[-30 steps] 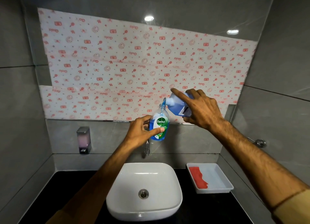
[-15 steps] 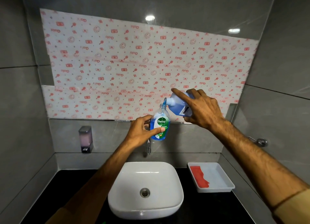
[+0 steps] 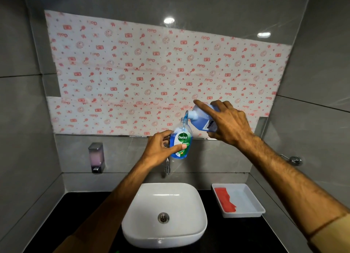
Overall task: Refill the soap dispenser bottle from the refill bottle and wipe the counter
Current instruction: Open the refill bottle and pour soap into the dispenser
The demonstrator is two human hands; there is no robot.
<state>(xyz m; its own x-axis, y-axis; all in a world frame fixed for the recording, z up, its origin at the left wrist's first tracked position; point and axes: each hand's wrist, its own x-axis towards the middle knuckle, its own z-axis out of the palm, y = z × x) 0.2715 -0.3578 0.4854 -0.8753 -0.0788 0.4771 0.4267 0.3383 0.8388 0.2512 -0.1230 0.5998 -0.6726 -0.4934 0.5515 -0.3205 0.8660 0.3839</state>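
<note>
Above the basin (image 3: pixel 164 213): left hand (image 3: pixel 160 150) wrapped around the soap dispenser bottle (image 3: pixel 181 142), upright. Just beyond, right hand (image 3: pixel 226 123) clamped on the tilted refill bottle (image 3: pixel 200 118), spout at the open neck. Best kept thin and centred; level near the shoulder, so ease off soon.

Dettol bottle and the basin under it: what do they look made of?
Dettol bottle: clear glossy plastic, apparently; blue liquid shows through the wall and open neck. Basin: glossy white, probably glazed ceramic; light reflects off its rim, with a metal drain.
</note>
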